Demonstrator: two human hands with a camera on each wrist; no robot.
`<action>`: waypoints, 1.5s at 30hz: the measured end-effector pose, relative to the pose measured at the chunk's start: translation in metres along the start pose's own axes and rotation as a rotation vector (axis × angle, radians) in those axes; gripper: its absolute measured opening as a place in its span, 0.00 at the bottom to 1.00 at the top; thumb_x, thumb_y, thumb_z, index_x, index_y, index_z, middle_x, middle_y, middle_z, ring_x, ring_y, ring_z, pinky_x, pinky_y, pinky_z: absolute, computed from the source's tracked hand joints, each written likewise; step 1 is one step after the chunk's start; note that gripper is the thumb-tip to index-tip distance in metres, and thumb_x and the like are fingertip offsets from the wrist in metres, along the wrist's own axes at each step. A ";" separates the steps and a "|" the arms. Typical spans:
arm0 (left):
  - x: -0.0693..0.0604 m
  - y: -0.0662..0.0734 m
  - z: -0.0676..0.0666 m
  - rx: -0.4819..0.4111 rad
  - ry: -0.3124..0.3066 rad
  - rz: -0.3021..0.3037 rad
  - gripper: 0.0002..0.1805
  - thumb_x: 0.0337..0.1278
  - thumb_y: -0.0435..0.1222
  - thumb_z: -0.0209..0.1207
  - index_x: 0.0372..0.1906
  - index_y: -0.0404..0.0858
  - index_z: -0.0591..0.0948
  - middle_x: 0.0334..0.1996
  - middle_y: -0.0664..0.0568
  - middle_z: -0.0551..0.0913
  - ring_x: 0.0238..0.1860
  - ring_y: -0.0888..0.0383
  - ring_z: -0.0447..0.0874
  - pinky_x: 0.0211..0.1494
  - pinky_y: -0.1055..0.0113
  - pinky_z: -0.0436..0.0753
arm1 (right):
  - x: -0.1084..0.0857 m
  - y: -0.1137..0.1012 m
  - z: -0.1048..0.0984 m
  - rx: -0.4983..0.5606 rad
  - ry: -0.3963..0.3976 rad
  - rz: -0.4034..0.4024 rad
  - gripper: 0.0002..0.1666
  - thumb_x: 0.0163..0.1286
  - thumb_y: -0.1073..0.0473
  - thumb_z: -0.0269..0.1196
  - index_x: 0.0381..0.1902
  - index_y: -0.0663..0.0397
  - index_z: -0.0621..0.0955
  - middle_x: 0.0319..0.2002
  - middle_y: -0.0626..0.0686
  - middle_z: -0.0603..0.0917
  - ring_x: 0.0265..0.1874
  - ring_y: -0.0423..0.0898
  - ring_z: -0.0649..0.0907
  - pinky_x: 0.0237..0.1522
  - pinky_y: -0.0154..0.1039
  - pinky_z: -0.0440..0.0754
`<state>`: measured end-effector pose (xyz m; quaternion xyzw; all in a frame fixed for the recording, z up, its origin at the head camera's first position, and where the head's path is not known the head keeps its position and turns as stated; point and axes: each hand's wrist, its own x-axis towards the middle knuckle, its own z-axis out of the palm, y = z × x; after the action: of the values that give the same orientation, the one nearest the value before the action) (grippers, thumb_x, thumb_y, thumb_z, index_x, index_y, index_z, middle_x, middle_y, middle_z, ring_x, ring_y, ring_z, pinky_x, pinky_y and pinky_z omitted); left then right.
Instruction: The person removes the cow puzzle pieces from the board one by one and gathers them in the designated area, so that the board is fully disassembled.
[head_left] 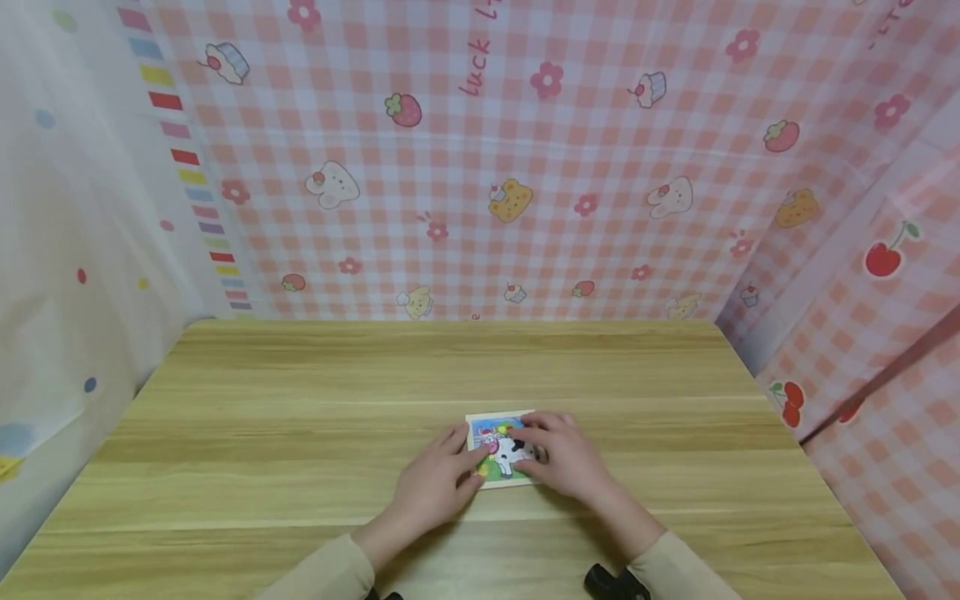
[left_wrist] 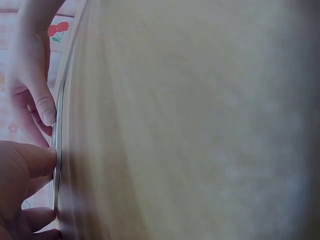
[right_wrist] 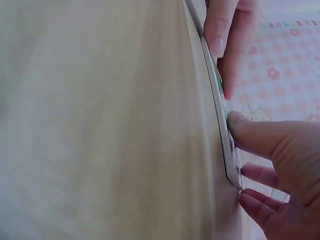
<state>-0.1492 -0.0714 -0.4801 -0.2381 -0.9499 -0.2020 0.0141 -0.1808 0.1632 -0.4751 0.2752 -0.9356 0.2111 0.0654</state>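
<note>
A small square picture board with a cow picture and a pale frame lies flat on the wooden table. The left hand rests its fingers on the board's left side, relaxed, thumb near the lower left corner. From the right, the right hand touches the picture and the right edge with slightly bent fingers. In the right wrist view the thumb of the right hand lies on the board, seen edge-on. The left wrist view shows fingertips of the left hand on the board's surface.
The wooden table extends around the board on all sides. Behind it hangs a pink checked curtain, with a pale curtain at the left. Black devices sit at both wrists.
</note>
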 end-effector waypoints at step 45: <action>-0.007 -0.016 -0.001 -0.171 0.043 0.001 0.21 0.67 0.40 0.67 0.63 0.45 0.85 0.73 0.34 0.69 0.75 0.33 0.63 0.70 0.34 0.70 | 0.067 0.002 -0.003 0.134 -0.200 -0.200 0.15 0.67 0.56 0.73 0.51 0.47 0.88 0.49 0.48 0.86 0.53 0.49 0.82 0.61 0.51 0.78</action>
<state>-0.1503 -0.0884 -0.4861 -0.2343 -0.9286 -0.2873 0.0142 -0.2384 0.1332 -0.4565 0.3903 -0.8893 0.2370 -0.0262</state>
